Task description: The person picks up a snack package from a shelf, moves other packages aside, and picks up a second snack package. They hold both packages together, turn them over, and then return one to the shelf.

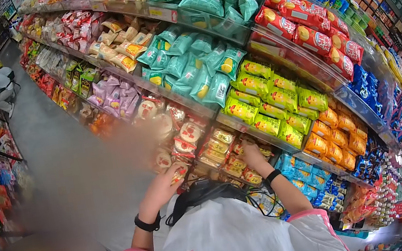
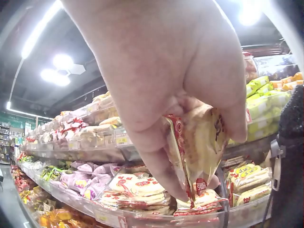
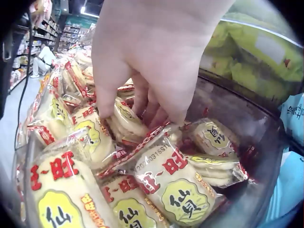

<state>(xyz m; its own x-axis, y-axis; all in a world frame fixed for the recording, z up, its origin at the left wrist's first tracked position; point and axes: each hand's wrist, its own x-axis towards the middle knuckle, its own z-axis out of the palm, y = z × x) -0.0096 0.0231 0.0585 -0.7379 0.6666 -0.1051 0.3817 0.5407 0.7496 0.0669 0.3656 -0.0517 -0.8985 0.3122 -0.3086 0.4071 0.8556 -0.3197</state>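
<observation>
In the left wrist view the left hand (image 2: 161, 61) grips a clear packet of crackers with red print (image 2: 197, 142), thumb and fingers on its two sides, over a shelf bin. The head view has this left hand (image 1: 161, 189) at the bin of red-and-white packets (image 1: 189, 133). The right hand (image 3: 149, 52) reaches down into a bin of cracker packets with yellow labels (image 3: 185, 194), its fingers bent round a packet (image 3: 127, 118), fingertips partly hidden among the others. From above, the right hand (image 1: 255, 158) is seen in the bin just right of the left one.
Clear bin walls (image 3: 247, 104) divide the snacks. Green packets (image 1: 266, 98) and teal packets (image 1: 196, 67) fill bins beyond, with blue packets (image 1: 301, 172) at the right. A person in white (image 1: 2, 82) is down the aisle at the left. A dark strap and cords (image 1: 207, 191) hang before the chest.
</observation>
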